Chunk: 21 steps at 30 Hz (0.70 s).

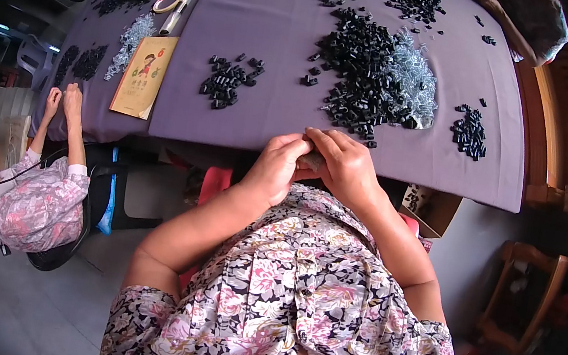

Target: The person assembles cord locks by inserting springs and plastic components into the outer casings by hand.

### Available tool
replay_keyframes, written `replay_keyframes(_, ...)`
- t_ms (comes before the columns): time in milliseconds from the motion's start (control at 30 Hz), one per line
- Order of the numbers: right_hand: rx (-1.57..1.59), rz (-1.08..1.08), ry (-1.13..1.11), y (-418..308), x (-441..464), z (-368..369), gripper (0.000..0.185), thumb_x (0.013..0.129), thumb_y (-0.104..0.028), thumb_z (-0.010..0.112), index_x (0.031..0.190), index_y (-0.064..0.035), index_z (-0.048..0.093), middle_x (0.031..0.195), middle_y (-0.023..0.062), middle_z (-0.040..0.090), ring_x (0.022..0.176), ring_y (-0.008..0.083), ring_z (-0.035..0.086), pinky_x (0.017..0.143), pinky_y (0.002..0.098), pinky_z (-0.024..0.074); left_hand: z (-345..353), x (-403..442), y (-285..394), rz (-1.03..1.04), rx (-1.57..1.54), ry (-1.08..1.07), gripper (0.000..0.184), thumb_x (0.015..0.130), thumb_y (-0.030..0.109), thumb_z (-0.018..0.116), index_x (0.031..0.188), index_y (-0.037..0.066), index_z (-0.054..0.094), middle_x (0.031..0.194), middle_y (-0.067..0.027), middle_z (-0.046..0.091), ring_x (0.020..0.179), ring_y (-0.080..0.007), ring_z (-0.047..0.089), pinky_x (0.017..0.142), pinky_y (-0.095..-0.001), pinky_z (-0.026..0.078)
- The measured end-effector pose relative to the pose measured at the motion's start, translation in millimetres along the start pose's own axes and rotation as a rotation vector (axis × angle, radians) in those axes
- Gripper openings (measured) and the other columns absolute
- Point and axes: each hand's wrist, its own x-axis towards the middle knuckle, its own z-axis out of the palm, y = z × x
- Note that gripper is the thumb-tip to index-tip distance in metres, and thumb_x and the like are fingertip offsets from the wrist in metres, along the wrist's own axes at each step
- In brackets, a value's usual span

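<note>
Left hand [277, 166] and right hand [348, 163] meet, each grip's state unclear, near small black cylindrical pieces [351, 78] heaped on purple cloth-covered surface [261, 29]

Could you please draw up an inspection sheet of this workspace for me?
Surface: purplish cloth, lightly creased.
Job's things: large black heap touching clear pieces; smaller left pile and right pile.
Clutter: notebook and tape roll to the left.
Hands: left hand and right hand meet at the cloth's near edge; what they hold is unclear.
Cables: thin dark cord by the seated co-worker.
Surroundings: box and wooden chair at right.
</note>
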Motion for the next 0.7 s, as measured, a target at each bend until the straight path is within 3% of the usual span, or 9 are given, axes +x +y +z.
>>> replay_keyframes(167, -0.12, -0.013, -0.021, 1.7, -1.1, -1.4, 0.057, 0.066, -0.005, 0.077, 0.121, 0.0031, 0.061, 0.102, 0.0163, 0.068, 0.091, 0.0355, 0.068, 0.078, 0.0403, 0.0574, 9.8, 8.7, -5.3, 0.023, 0.051, 0.069, 0.024, 0.105, 0.016, 0.043, 0.102, 0.002, 0.063, 0.095, -0.0072, 0.067, 0.085, -0.0168, 0.068, 0.079, -0.0362, 0.06)
replay_keyframes(267, -0.172, -0.053, 0.0, 5.1, -0.2, -0.2, 0.055, 0.069, -0.008, 0.075, 0.121, 0.0024, 0.059, 0.099, 0.0131, 0.066, 0.089, 0.0308, 0.067, 0.075, 0.0392, 0.0569, 6.5, 14.5, -6.4, 0.007, 0.057, 0.048, 0.025, 0.105, 0.016, 0.042, 0.102, 0.002, 0.063, 0.095, -0.0078, 0.067, 0.086, -0.0173, 0.068, 0.08, -0.0369, 0.06)
replay_keyframes(700, -0.173, -0.039, 0.012, 7.7, -0.4, 4.9, 0.054, 0.069, -0.007, 0.075, 0.12, 0.001, 0.059, 0.099, 0.012, 0.065, 0.089, 0.0304, 0.067, 0.074, 0.0392, 0.0564, -3.5, 14.3, -1.5, -0.014, -0.012, -0.07, 0.026, 0.107, 0.019, 0.044, 0.112, 0.002, 0.063, 0.102, -0.008, 0.067, 0.093, -0.0175, 0.068, 0.087, -0.0387, 0.059)
